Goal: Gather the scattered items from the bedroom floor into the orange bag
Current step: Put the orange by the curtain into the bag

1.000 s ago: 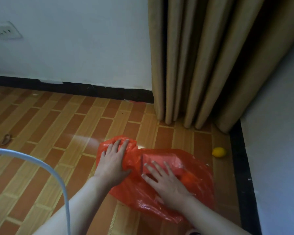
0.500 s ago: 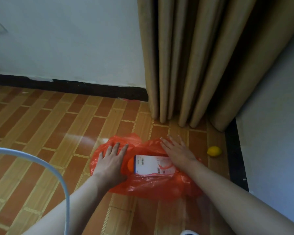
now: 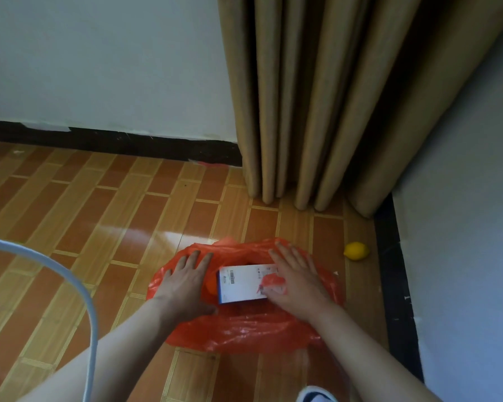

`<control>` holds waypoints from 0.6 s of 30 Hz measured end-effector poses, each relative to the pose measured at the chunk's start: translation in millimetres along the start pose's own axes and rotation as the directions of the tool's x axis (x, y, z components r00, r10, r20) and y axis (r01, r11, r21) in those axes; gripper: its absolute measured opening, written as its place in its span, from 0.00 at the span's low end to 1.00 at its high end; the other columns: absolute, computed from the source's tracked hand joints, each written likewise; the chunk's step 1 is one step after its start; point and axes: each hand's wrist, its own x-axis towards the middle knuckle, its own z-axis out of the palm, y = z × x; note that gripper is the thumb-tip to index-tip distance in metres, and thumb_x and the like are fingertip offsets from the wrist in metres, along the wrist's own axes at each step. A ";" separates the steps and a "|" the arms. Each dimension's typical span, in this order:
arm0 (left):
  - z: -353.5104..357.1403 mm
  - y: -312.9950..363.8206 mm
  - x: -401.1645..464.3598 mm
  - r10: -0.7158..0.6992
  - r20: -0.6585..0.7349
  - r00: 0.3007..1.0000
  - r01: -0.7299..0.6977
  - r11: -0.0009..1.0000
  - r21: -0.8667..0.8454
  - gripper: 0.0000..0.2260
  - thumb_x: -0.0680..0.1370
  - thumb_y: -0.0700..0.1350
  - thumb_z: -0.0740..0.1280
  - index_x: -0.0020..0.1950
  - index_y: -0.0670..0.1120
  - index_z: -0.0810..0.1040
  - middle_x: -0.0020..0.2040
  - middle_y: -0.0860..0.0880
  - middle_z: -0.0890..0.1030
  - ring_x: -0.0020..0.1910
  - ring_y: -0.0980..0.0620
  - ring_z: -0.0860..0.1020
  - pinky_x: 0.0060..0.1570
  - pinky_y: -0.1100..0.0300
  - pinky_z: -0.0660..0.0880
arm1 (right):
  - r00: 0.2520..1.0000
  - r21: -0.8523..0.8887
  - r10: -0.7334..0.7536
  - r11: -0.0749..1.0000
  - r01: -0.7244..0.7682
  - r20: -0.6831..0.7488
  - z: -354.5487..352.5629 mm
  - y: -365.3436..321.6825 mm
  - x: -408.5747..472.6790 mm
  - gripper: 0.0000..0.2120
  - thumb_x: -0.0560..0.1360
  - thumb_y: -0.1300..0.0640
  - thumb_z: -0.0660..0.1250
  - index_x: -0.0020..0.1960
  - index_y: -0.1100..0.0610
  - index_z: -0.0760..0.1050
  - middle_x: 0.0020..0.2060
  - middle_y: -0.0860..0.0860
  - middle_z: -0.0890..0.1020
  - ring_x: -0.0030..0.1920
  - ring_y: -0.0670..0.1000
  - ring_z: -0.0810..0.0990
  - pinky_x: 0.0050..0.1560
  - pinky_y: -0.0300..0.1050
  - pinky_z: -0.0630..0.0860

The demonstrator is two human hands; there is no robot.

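Two bare hands rest flat on a crumpled orange plastic bag (image 3: 244,329) that lies on a glossy floor of brown and tan wood-look tiles (image 3: 99,213). The left hand (image 3: 183,282) presses on the bag's left side, fingers straight and close together, pointing away from the person. The right hand (image 3: 296,282) lies on the bag's right side, fingers straight and slightly spread, its thumb side touching the right end of a white rectangular cardboard box (image 3: 241,282) with a barcode and a blue edge. The box lies flat in the bag's open mouth, between the two hands. A round orange thing (image 3: 211,284) shows just left of the box, partly hidden by the left hand; what it is cannot be told.

A small yellow lemon (image 3: 356,250) sits on the floor to the right of the bag, apart from it, near the black skirting of a pale wall. Beige pleated curtains (image 3: 317,97) hang down to the floor behind the bag. A curved pale blue tube (image 3: 70,280) crosses the lower left corner of the view. The tip of a white and blue shoe (image 3: 317,397) shows at the bottom edge.
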 end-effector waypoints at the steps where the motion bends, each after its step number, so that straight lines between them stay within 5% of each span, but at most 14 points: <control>1: -1.0 1.1 0.1 0.018 -0.020 1.000 -0.018 1.000 0.011 0.62 0.65 0.68 0.77 0.82 0.55 0.37 0.84 0.48 0.43 0.83 0.42 0.45 0.78 0.36 0.55 | 1.000 -0.005 -0.012 1.000 0.012 0.024 2.8 -4.1 -5.1 0.50 0.73 0.26 0.63 0.83 0.41 0.40 0.82 0.40 0.37 0.81 0.47 0.32 0.81 0.60 0.35; 8: -8.1 11.0 -3.6 0.076 -0.015 0.997 -0.074 0.990 0.121 0.61 0.66 0.70 0.75 0.82 0.57 0.34 0.84 0.48 0.41 0.82 0.42 0.40 0.77 0.34 0.50 | 0.982 -0.095 0.038 0.995 -0.020 0.186 23.8 26.1 -21.6 0.68 0.62 0.31 0.79 0.80 0.38 0.30 0.81 0.41 0.32 0.80 0.49 0.29 0.81 0.62 0.37; 12: -7.6 8.1 -7.1 0.051 0.006 0.999 -0.051 0.991 0.124 0.62 0.66 0.70 0.75 0.82 0.56 0.34 0.84 0.48 0.40 0.82 0.42 0.40 0.78 0.34 0.51 | 0.981 -0.109 0.051 0.994 -0.032 0.186 20.5 51.3 -31.1 0.66 0.61 0.34 0.80 0.79 0.33 0.33 0.81 0.41 0.34 0.81 0.49 0.32 0.81 0.61 0.39; 18: -7.1 9.3 -5.2 0.059 -0.058 0.997 -0.056 0.997 0.050 0.61 0.65 0.73 0.73 0.82 0.57 0.35 0.84 0.49 0.43 0.83 0.44 0.43 0.79 0.38 0.52 | 1.000 0.216 0.020 0.976 -0.019 0.000 3.1 35.5 -36.3 0.51 0.62 0.28 0.76 0.76 0.24 0.48 0.81 0.33 0.44 0.81 0.43 0.39 0.79 0.52 0.41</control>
